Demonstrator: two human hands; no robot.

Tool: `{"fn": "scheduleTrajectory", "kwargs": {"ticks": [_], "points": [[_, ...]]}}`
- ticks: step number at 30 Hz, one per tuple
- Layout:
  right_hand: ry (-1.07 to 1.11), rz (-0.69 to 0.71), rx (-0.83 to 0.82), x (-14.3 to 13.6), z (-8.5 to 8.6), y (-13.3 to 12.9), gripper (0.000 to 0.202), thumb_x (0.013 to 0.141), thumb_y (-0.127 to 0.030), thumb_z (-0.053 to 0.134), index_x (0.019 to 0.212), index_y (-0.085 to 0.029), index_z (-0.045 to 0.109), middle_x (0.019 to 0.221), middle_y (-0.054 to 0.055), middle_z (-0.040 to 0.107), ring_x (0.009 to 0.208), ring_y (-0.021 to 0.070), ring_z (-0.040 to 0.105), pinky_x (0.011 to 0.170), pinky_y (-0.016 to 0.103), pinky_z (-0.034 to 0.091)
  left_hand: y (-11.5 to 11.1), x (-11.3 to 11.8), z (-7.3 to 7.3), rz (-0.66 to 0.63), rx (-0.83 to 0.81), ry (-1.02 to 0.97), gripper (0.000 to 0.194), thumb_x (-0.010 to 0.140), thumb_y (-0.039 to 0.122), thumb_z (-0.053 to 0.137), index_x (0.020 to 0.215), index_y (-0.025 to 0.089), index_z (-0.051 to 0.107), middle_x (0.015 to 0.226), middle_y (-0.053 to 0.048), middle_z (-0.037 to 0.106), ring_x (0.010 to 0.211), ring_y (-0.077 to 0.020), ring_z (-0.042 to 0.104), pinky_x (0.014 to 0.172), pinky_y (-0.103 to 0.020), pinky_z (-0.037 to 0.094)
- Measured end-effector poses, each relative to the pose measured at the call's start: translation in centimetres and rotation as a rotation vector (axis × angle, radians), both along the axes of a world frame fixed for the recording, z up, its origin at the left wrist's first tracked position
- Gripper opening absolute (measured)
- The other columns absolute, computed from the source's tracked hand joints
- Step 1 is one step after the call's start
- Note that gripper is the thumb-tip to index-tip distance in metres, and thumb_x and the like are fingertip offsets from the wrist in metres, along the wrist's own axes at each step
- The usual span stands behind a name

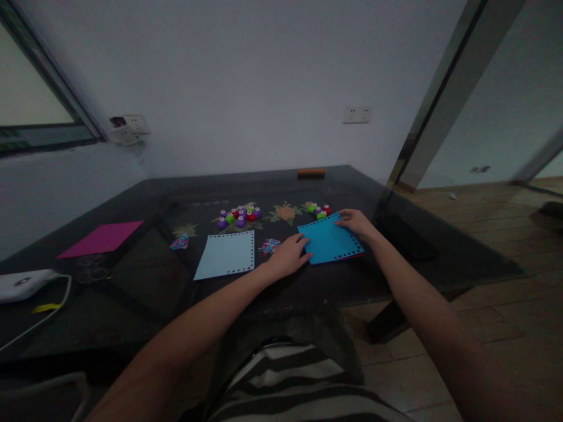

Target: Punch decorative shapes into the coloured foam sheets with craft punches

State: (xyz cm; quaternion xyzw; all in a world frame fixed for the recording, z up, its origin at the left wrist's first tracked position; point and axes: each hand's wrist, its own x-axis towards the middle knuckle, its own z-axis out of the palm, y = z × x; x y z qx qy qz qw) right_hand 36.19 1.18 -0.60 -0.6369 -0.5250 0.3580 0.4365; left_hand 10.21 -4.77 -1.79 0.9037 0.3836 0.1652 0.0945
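Note:
A blue sheet of paper with dots or holes along its edges lies on the dark table, with a thin reddish edge showing under its lower right side. My left hand touches its left edge, fingers apart. At its upper right edge is my right hand, thumb and fingers closed on the paper. A pale sheet, dotted along three edges, lies to the left. Between the two sheets is a small pile of pink, blue and white bits, too small to make out.
Round purple, green and red pieces with eye-like tops stand behind the pale sheet; several more stand behind the blue one. A magenta sheet, another small pile and a white corded device lie left. An orange-brown bar lies at the back.

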Motion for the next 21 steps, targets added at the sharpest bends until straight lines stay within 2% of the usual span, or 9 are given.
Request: {"fn": "scheduleTrajectory", "kwargs": {"ticks": [9, 14, 21], "points": [[-0.059, -0.011, 0.022, -0.03, -0.24, 0.14, 0.029, 0.063, -0.006, 0.069, 0.091, -0.014, 0.066, 0.060, -0.002, 0.061, 0.052, 0.0119, 0.055, 0.059, 0.028, 0.049, 0.26, -0.07, -0.37, -0.012, 0.015, 0.015, 0.050, 0.089, 0.043, 0.045, 0.130, 0.015, 0.048, 0.137, -0.015, 0.046, 0.127, -0.0269, 0.042, 0.106, -0.038, 0.032], [-0.248, -0.057, 0.070, 0.28, -0.27, 0.57, 0.027, 0.061, -0.006, 0.071, 0.088, -0.014, 0.068, 0.063, 0.000, 0.060, 0.056, 0.0126, 0.055, 0.067, 0.031, 0.049, 0.16, -0.01, -0.24, -0.010, 0.015, 0.019, 0.050, 0.089, 0.042, 0.046, 0.129, 0.013, 0.049, 0.136, -0.017, 0.047, 0.127, -0.0275, 0.043, 0.106, -0.038, 0.033], [-0.531, -0.067, 0.140, 0.52, -0.37, 0.65, 0.032, 0.065, -0.012, 0.070, 0.097, -0.015, 0.068, 0.076, 0.004, 0.066, 0.071, 0.0165, 0.061, 0.075, 0.032, 0.048, 0.08, -0.01, -0.14, -0.005, 0.000, 0.006, 0.048, 0.088, 0.041, 0.047, 0.128, 0.014, 0.051, 0.136, -0.016, 0.047, 0.126, -0.0270, 0.044, 0.106, -0.039, 0.033]]}}
